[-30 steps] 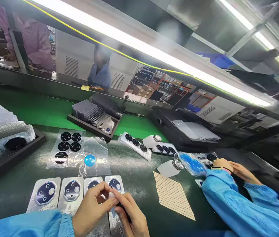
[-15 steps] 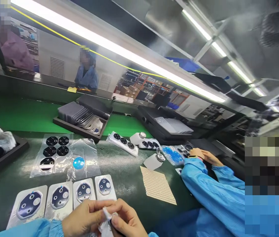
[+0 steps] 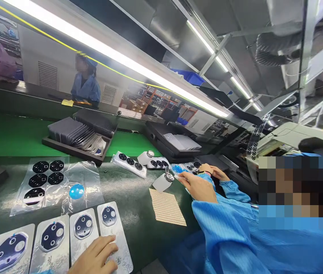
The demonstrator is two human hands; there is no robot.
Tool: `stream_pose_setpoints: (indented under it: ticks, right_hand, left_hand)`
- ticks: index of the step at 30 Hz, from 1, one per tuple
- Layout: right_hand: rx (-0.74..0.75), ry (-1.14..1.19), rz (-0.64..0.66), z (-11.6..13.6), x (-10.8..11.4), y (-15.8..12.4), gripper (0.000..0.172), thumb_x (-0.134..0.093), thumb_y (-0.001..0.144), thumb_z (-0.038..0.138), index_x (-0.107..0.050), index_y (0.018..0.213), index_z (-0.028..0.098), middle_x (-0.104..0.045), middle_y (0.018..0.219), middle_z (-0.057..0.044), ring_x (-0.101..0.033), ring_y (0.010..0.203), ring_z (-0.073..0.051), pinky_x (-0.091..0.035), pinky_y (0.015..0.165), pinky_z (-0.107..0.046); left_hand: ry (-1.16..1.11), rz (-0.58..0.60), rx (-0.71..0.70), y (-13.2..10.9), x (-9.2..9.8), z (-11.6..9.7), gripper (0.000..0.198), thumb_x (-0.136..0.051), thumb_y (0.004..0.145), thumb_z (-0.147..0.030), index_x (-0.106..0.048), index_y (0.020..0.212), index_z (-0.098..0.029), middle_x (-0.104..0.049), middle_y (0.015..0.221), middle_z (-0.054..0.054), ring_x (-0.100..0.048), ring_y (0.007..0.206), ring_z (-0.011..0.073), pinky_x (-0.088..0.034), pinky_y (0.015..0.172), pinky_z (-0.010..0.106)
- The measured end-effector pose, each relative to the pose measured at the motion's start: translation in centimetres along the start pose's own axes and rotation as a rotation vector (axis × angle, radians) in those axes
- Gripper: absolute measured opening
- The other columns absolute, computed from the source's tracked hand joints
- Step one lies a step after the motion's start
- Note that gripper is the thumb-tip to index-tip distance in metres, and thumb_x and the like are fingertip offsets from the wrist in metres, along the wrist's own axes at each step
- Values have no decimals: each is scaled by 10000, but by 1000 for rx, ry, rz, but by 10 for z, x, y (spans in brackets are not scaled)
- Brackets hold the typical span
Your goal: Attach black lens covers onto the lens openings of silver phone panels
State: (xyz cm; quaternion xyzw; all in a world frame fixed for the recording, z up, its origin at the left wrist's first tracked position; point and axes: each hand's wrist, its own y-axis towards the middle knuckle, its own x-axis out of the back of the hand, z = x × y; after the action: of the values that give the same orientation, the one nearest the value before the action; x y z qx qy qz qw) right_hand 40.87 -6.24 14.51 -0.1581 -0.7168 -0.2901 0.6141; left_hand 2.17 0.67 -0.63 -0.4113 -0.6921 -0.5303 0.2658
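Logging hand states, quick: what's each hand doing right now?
Left hand: open, at the rightmost silver plate.
Right hand: near the closer white bottle; cannot tell whether it holds anything.

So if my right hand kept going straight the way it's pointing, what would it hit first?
Probably the nearer white bottle, around its metal top; your right hand points almost at it. Depth is unclear, so it might pass behind.

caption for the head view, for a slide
Left hand over a row of silver panels, right hand extended beside a metal-capped white bottle.
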Motion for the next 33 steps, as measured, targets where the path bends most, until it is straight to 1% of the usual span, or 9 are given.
stream_pose_setpoints:
  ticks: [5, 12, 16, 20, 24, 26, 28, 31, 33]
  right_hand:
    - [121, -122, 126, -2, -3, 25, 162, -564, 896, 317, -716, 912, 264, -758, 917, -27, -678, 847, -222, -383, 606, -257]
    - [155, -184, 208, -3, -5, 41, 146, -583, 876, 299, -722, 909, 272, -747, 874, -32, -673, 825, -215, -388, 602, -253]
    - [152, -151, 224, -4, -10, 44, 137, -596, 859, 304, -728, 871, 267, -743, 846, -34, -673, 793, -215, -389, 595, -262]
    - [127, -94, 230, -7, -14, 45, 112, -636, 830, 295, -738, 810, 255, -737, 801, -52, -671, 734, -228, -376, 569, -279]
    - [93, -45, 207, -12, -12, 46, 126, -646, 830, 292, -748, 788, 232, -720, 739, -83, -665, 696, -246, -351, 552, -295]
    - [79, -16, 173, -8, -8, 38, 204, -593, 875, 315, -750, 804, 207, -711, 730, -102, -662, 698, -246, -357, 560, -305]
    - [75, 30, 106, 8, -5, 19, 269, -528, 922, 354, -743, 879, 198, -716, 793, -112, -660, 735, -251, -392, 585, -318]
    - [205, 236, 35, 57, -13, -34, 317, -452, 967, 442, -695, 1023, 246, -710, 920, -54, -650, 792, -200, -479, 663, -290]
    - [393, 587, 139, 98, -27, -76, 324, -452, 974, 450, -686, 1006, 228, -686, 876, -42, -645, 773, -175, -503, 684, -264]
  left_hand:
    - [195, 44, 7, -1, 2, 0, 371, -707, 749, -172, -564, 1090, -153, -611, 1307, 135, -555, 1229, 331, -502, 984, 412]
    - [226, 30, 4, -6, 2, 2, 473, -639, 752, -124, -545, 1216, -113, -599, 1330, 141, -551, 1243, 322, -523, 984, 384]
    - [222, 50, 44, -10, -1, -1, 536, -617, 749, -86, -510, 1275, -104, -560, 1378, 134, -515, 1283, 305, -474, 1048, 377]
    - [200, 169, 82, -7, 6, -9, 557, -583, 769, -92, -485, 1317, -69, -508, 1427, 151, -475, 1318, 319, -447, 1074, 403]
    - [138, 267, 143, -1, 16, -15, 499, -551, 868, -183, -481, 1345, -56, -480, 1449, 155, -445, 1343, 315, -419, 1096, 421]
    - [132, 277, 153, 2, 20, -16, 485, -525, 921, -254, -475, 1363, -60, -473, 1455, 149, -449, 1342, 304, -412, 1103, 405]
    - [138, 289, 146, 5, 23, -16, 486, -502, 950, -313, -487, 1359, -52, -488, 1441, 154, -465, 1329, 308, -417, 1097, 397]
    - [140, 322, 139, 9, 27, -16, 493, -479, 967, -349, -505, 1347, -37, -517, 1412, 166, -487, 1308, 313, -423, 1088, 389]
    - [142, 330, 133, 11, 29, -16, 493, -472, 971, -356, -511, 1340, -32, -524, 1404, 170, -495, 1301, 312, -427, 1080, 382]
